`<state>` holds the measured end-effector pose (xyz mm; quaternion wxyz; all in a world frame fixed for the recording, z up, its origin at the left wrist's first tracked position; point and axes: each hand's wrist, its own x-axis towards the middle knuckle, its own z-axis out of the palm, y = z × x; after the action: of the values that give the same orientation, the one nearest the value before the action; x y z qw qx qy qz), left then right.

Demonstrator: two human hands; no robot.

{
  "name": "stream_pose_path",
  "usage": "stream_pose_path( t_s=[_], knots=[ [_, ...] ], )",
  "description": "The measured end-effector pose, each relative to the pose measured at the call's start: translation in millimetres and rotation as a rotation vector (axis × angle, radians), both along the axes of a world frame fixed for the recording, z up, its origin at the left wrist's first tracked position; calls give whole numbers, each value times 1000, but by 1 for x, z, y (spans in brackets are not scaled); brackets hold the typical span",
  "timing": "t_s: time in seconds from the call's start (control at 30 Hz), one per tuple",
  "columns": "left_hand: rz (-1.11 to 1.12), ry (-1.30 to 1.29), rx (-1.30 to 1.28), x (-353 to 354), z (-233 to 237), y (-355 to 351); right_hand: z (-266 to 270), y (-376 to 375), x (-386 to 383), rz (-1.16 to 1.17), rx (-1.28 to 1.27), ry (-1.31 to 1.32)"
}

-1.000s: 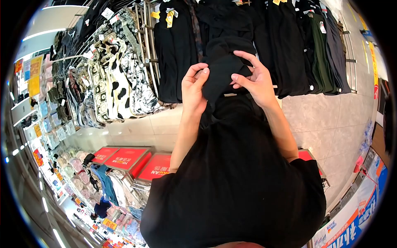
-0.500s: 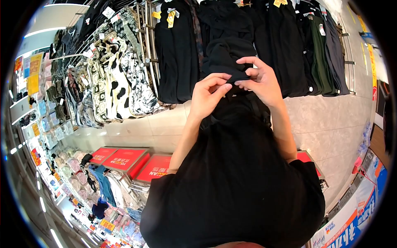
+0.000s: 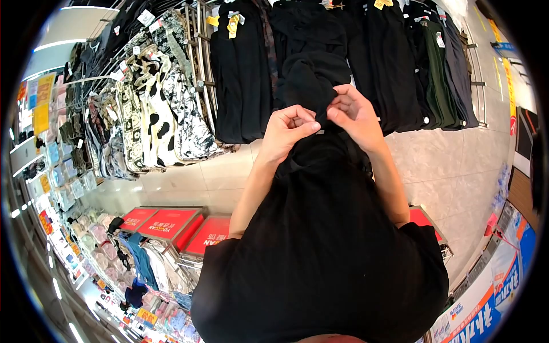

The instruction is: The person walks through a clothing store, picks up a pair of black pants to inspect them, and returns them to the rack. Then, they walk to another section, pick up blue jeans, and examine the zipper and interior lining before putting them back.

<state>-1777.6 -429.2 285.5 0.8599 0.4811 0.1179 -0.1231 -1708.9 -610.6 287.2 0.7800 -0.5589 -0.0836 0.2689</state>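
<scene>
A black garment (image 3: 311, 77) hangs bunched in front of me, its exact kind hard to tell among the dark cloth. My left hand (image 3: 289, 130) pinches the lower edge of it between thumb and curled fingers. Just to the right, my right hand (image 3: 355, 119) grips the same cloth, thumb and index finger closed on the edge. A narrow stretch of fabric spans the gap between the two hands. Beside the garment hang long black trousers (image 3: 241, 86) on the left and more dark trousers (image 3: 386, 74) on the right.
Patterned trousers (image 3: 163, 108) hang on a metal rack at the left. Red-topped stands (image 3: 171, 223) sit low behind my left arm. Dark green trousers (image 3: 437, 80) hang at the right end, above the tiled floor (image 3: 434, 160). A printed box (image 3: 477, 308) is at lower right.
My right hand has lowered slightly and its raised index finger has curled down onto the cloth. My left hand keeps its pinch almost in place. The view has shifted a little.
</scene>
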Motion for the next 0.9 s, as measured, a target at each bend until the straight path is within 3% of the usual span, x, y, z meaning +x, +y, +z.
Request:
stream_pose_path(
  t_s=[0.17, 0.3, 0.37, 0.47, 0.57, 0.63, 0.77, 0.83, 0.9],
  knots=[
    [-28, -79, 239, -5, -6, -5, -5, 10, -14, -60, -137, -46],
    [-3, -69, 256, -7, -3, -1, 5, 14, -17, -81, -133, 8],
    [119, -71, 173, -7, -5, -2, 8, 18, -20, -83, -143, 31],
    [96, -93, 352, -9, -13, 2, 5, 24, -26, -76, -183, -20],
    [85, -64, 375, -13, -11, 13, 12, 32, -35, -91, -331, -160],
    [111, -71, 323, -17, -18, 23, 14, 34, -38, -168, -389, -206],
    [144, -113, 167, -19, -27, 38, 9, 37, -49, -373, -268, -121],
    [36, -192, 223, -25, -22, 31, 8, 40, -59, -360, -262, -109],
    [-41, -340, 588, -28, -12, 24, 8, 48, -68, -279, -238, -39]
  ],
)
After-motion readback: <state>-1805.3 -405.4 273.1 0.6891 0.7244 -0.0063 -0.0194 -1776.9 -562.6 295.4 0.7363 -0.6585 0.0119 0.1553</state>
